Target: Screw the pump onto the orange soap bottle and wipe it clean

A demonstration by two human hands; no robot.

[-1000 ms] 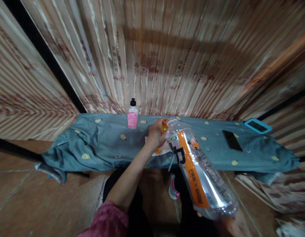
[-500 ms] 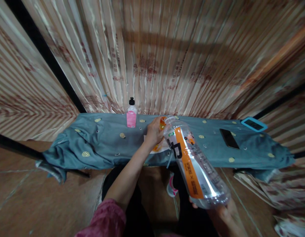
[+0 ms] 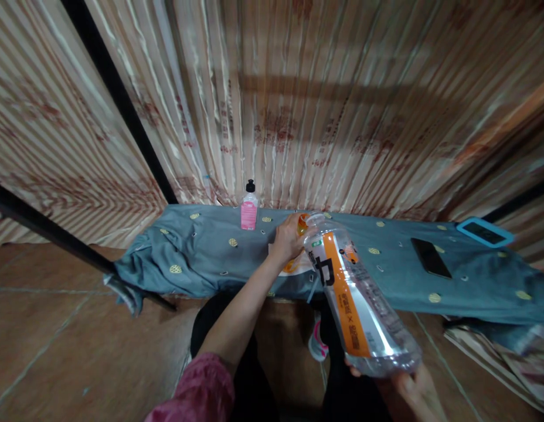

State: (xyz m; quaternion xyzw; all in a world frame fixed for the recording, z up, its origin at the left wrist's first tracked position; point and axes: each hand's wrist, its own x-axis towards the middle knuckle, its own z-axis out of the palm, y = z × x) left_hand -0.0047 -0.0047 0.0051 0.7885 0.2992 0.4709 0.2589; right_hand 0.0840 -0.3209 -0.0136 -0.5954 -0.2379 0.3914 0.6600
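Note:
A large clear plastic bottle (image 3: 364,293) with an orange and silver label slants across the front of the bench, its neck up and to the left. My right hand (image 3: 406,387) holds it by the base. The mouth of the bottle meets the rim of a small orange see-through container (image 3: 303,221). My left hand (image 3: 287,239) is closed around this container; the fingers are partly hidden. Beneath the left hand and the bottle lies a white and orange sheet or packet (image 3: 296,266), mostly covered.
A pink-labelled bottle with a black cap (image 3: 249,211) stands at the back of the cloth-covered bench (image 3: 210,258). To the right lie a dark phone (image 3: 430,258) and a blue-framed device (image 3: 485,232). Striped curtain (image 3: 289,117) hangs behind; dark poles (image 3: 122,105) flank the bench.
The view has shifted, so everything sits a little further right and lower. Both hands keep their holds, and the bottle's mouth stays at the orange container.

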